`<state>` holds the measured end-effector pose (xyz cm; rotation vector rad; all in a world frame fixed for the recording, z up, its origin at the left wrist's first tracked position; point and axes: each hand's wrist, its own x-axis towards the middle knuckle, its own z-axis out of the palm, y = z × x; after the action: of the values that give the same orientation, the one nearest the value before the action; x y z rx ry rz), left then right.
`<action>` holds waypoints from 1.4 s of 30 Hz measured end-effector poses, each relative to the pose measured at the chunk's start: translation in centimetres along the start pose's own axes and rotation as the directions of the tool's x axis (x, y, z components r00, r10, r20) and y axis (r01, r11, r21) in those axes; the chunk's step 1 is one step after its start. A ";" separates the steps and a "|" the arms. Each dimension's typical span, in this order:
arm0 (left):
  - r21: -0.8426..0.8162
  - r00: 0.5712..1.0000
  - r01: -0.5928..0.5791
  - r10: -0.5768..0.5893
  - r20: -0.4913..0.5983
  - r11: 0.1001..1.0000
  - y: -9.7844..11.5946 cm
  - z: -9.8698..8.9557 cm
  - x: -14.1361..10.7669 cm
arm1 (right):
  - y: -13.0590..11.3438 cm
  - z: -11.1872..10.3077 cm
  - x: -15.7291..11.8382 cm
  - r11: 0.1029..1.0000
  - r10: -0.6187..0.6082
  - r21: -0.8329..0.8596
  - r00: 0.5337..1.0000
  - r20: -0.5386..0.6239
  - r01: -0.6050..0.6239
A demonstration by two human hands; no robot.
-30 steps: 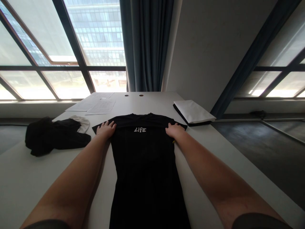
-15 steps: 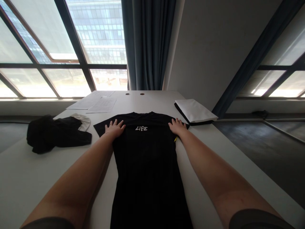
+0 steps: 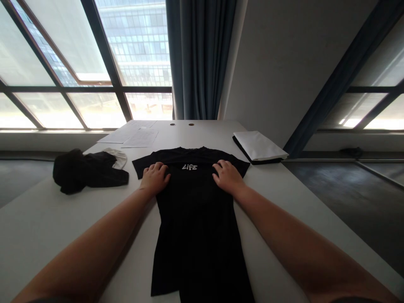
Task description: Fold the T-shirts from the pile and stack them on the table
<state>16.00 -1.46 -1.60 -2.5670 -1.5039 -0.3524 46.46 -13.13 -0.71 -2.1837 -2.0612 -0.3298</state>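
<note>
A black T-shirt (image 3: 195, 219) with white lettering, upside down from my side, lies spread on the white table, its collar at the far end. My left hand (image 3: 155, 179) is on its upper left, below the sleeve, fingers curled into the fabric. On the opposite side, my right hand (image 3: 229, 176) grips the cloth near the right sleeve, with its fingers bent. Between the hands a shallow crease runs across the shirt just above the lettering. The lower left hem shows near the bottom of the view; the rest of the hem runs out of frame.
Crumpled black clothing (image 3: 90, 171) and a white cloth (image 3: 117, 158) lie at the left. Printed papers (image 3: 140, 138) rest at the far left. A folded white item (image 3: 260, 145) sits on a black one at the right, near the table edge (image 3: 331, 210).
Both hands have gone from lying flat with spread fingers to curled on the fabric, the right one shifting inward. The shirt's lower left hem has come into view.
</note>
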 end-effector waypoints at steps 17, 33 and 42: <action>-0.081 0.963 0.112 -0.088 0.255 0.990 -6.4 -1.4 -12.4 | -1.5 -1.7 -13.3 0.993 -0.104 0.069 0.987 0.122 0.096; -0.337 0.940 -0.133 0.227 0.256 0.932 -2.1 -6.2 -23.4 | -4.5 -4.5 -23.1 0.840 -0.507 0.306 0.849 0.147 0.448; -0.415 0.826 -0.025 0.253 0.503 0.909 -5.4 -10.5 -24.0 | -2.3 -6.8 -23.8 0.794 -0.541 0.496 0.779 0.316 0.351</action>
<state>-1.39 -21.46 2.02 -3.2920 -1.4959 0.1477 42.47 -37.70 0.04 -1.5782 -2.5901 0.5936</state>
